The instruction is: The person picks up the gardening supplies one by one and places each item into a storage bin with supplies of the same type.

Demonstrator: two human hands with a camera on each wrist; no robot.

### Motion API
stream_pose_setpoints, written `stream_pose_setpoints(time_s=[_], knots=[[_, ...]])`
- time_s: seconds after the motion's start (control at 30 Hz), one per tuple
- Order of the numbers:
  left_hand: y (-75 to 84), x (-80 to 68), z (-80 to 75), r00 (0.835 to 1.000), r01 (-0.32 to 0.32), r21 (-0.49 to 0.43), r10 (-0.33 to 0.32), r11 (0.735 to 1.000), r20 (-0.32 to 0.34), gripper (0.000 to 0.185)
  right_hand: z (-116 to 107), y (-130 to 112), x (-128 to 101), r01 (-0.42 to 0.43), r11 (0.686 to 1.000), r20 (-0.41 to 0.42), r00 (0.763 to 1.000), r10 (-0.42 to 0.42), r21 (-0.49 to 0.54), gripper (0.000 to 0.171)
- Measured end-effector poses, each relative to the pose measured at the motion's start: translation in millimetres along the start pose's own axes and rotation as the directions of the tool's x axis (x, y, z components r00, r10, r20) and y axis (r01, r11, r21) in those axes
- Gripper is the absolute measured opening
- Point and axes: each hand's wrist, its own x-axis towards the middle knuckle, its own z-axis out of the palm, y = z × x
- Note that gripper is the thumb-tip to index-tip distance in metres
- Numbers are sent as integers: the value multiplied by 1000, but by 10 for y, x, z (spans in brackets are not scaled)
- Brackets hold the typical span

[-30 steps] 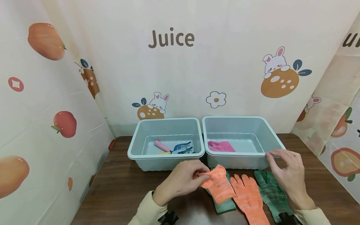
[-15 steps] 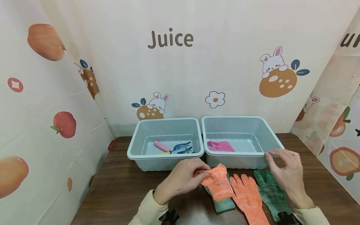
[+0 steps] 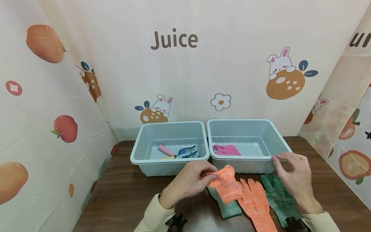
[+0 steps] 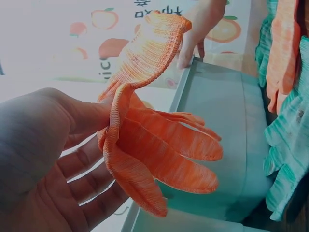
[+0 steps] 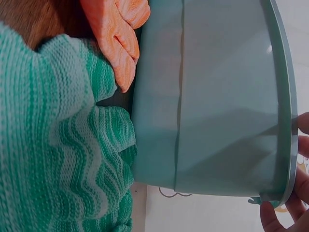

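Head view: an orange knitted glove [image 3: 227, 187] is pinched by the left hand [image 3: 189, 180] above a brown wood-grain desk [image 3: 124, 193].
A flat green knitted glove [image 3: 230, 209] is partly covered by it. The front right corner of a light-blue plastic bin [image 3: 246, 166] is gripped between the right hand's [image 3: 297, 180] thumb and fingers. In this bin a pink fabric glove [image 3: 226, 150] is seen; alongside, hand tools [image 3: 179, 154] are contained in a matching light-blue bin [image 3: 171, 166].

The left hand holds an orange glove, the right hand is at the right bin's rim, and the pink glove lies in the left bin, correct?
No: the head view shows the pink glove in the right bin, not the left bin. The left hand holds an orange glove; the right hand is at the right bin's rim.
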Motion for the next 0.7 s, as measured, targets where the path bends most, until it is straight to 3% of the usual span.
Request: stream_pose_setpoints(time_s=[0.7], knots=[[32, 69, -47, 999, -5, -34, 3, 999, -51, 12, -6, -2, 4, 3, 1000, 5, 1000, -3, -3, 16]])
